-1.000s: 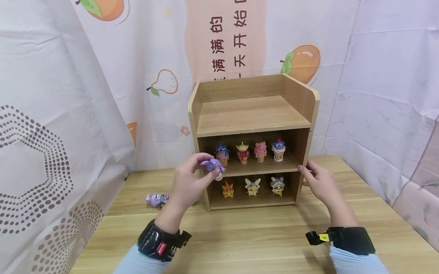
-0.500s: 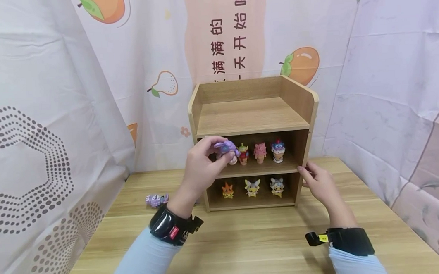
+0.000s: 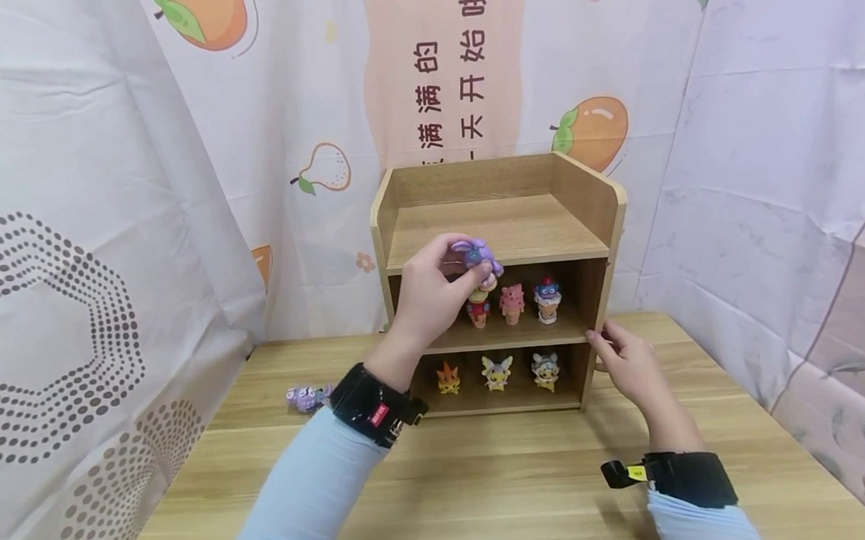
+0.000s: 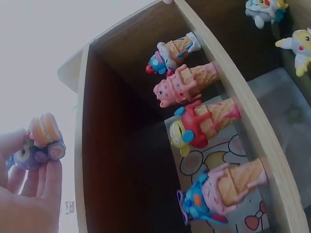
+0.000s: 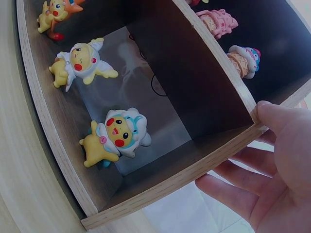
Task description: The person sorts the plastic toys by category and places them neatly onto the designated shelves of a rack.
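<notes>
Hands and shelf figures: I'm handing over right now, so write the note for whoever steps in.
Left hand pinches a purple figure, raised level with the front edge of the wooden shelf's bare top tier.
Right hand rests with straight fingers on the shelf's right side panel, holding nothing.
Done: four ice-cream-cone figures stand on the middle tier, three yellow figures on the bottom one.
Left: the held figure is not set down yet; a second purple figure lies on the table left of the shelf.

- Backdrop cloth (image 3: 458, 65), behind shelf: vertical red-brown Chinese characters, "满的" in left column, "天开始啦" in right; lower characters cut off.
- Left wristband label (image 3: 376, 414): red, unreadable.
</notes>
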`<state>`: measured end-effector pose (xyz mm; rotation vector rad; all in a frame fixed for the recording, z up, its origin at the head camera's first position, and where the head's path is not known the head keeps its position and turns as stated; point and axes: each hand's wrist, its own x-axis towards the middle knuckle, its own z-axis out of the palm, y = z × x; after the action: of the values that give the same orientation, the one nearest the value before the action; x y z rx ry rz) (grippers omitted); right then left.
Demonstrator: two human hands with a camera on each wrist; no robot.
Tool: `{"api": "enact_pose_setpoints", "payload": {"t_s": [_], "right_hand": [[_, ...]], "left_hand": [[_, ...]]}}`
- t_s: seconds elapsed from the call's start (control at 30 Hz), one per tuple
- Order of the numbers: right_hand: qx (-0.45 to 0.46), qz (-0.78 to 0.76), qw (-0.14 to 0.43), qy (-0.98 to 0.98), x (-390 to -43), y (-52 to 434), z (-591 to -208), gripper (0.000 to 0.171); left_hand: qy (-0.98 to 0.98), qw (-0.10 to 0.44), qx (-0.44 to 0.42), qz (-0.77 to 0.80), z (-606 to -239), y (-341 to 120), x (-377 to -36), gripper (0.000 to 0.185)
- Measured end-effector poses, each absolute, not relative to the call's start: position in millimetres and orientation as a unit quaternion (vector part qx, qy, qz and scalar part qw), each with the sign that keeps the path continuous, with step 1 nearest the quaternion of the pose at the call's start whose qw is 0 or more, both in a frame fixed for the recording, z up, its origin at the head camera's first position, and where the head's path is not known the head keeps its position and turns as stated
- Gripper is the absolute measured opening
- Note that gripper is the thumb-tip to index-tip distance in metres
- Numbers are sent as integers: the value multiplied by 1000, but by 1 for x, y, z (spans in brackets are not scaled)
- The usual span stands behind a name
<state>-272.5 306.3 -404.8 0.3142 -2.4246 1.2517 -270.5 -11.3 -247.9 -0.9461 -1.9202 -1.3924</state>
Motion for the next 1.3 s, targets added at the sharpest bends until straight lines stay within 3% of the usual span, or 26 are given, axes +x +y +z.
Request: {"api": "enact_pose_setpoints", "payload": {"t_s": [1.3], "right_hand": [[104, 445, 188, -870, -277, 308, -407, 50]], "left_hand": [[-833, 207, -213, -466, -187, 95, -325, 25]]}}
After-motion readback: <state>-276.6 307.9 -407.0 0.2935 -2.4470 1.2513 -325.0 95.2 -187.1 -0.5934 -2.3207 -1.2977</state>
